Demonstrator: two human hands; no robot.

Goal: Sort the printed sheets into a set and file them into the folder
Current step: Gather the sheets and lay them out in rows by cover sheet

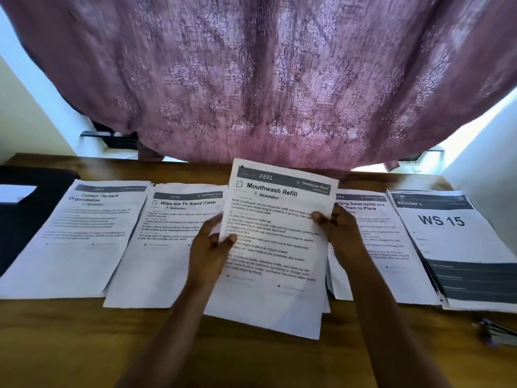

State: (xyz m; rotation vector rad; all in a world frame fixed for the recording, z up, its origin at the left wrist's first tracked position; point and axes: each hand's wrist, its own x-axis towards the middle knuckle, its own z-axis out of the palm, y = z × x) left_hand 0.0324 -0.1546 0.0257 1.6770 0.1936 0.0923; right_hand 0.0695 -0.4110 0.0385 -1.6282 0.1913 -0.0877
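At the middle of the brown wooden surface (251, 359), a white printed sheet headed "Mouthwash Refill" (279, 233), raised at its far end and held by both side edges. Left hand (208, 247) at the left edge, thumb on the printed face, fingers (214, 222) loosely spread beside and behind the paper. Right hand (340, 233) pinching the right edge, thumb on top, the other fingers hidden behind. Under the near end, more white paper, seemingly a loose pile.

Flat in a row to either side: a white sheet headed "Curtain Tie-back Organization" (84, 233), a white sheet headed "Wipe the TV Stand Clean" (167, 247), a partly covered white sheet about small items (372, 247), and at far right a thick stack topped by a grey-banded "WS 15" page (453, 247). At far left, a flat black object with a white label (16, 219), probably the folder, not opened.

Sorting stage by the look of it, nothing filed yet. Possible slips from here:
- Landing on the wrong pile, given near-identical layouts and overlapping edges.
- Knocking neighbouring sheets askew with a passing forearm.
- Lifting two clinging sheets as one.
- Creasing through an uneven, one-sided grip.
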